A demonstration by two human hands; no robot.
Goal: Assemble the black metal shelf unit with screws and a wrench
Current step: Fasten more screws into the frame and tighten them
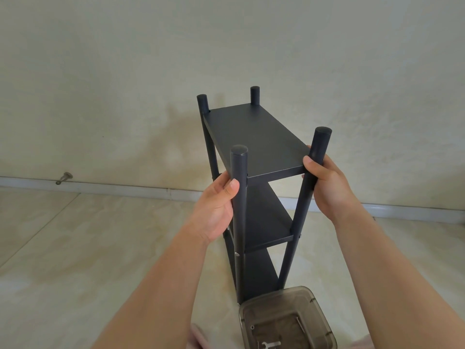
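You hold the shelf unit (254,177) upright on the floor (75,248) near the wall (125,71), left hand (216,207) and right hand (327,182) each wrapped around a near post, apparently checking the finished build, so next test it gently for wobble.

- No text, label, brand, number or sign could be read on anything in view; every visible surface was plain and unmarked.

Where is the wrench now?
The wrench lies inside the brown plastic box on the floor, at the bottom of the head view, in front of the shelf unit.
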